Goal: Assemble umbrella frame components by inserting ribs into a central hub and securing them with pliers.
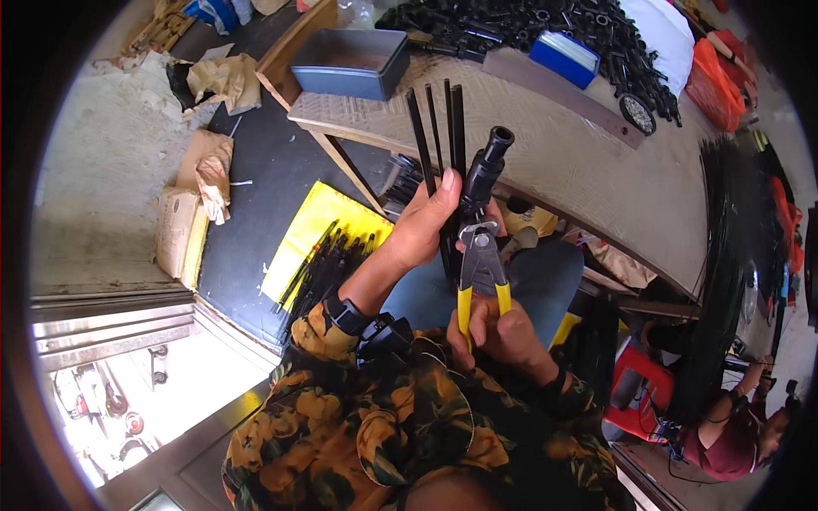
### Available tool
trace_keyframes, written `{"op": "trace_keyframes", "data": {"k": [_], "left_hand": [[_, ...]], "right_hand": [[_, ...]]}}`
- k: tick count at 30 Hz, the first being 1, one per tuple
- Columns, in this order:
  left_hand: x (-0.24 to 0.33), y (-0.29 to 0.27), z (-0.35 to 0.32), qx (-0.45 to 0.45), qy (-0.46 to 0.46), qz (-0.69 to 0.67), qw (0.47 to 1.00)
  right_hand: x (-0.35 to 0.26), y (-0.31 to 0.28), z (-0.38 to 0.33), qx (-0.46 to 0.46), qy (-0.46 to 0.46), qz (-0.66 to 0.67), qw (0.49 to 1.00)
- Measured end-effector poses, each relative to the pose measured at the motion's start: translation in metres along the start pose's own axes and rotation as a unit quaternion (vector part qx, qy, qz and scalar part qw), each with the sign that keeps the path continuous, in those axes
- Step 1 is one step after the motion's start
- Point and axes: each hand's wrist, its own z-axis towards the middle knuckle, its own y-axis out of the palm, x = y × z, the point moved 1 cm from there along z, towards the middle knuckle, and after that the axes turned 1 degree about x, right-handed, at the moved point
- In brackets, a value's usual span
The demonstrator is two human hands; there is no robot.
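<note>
Open air left of left hand (423, 223); workbench edge (545, 183) crowds above/right; black rods (436, 128) & fitting (486, 166) block straight up.

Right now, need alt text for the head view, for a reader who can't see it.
The left hand holds up a black tubular plastic fitting with several thin black rods, while the right hand squeezes yellow-handled metal pliers against the fitting's lower end. Behind stands a wooden workbench carrying a grey metal tray and a heap of black parts.
</note>
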Motion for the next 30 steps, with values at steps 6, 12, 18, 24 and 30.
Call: {"op": "trace_keyframes", "data": {"k": [6,12,18,24,30], "left_hand": [[-0.005,0.002,-0.008,0.154,0.007,-0.014,0.988],[0.011,0.014,-0.021,0.184,0.034,0.043,0.981],[0.008,0.014,-0.018,0.122,0.056,0.032,0.990],[0.008,0.016,-0.018,0.128,0.063,0.035,0.989],[0.011,0.004,-0.017,0.142,0.025,0.106,0.984]], "right_hand": [[-0.029,-0.025,0.001,0.087,0.017,-0.184,0.979],[-0.120,-0.001,0.001,0.089,0.126,-0.394,0.906],[-0.160,0.019,0.006,0.066,0.179,-0.533,0.824],[-0.162,0.021,0.011,0.060,0.216,-0.576,0.786],[-0.113,-0.011,0.013,0.072,0.152,-0.612,0.773]]}}
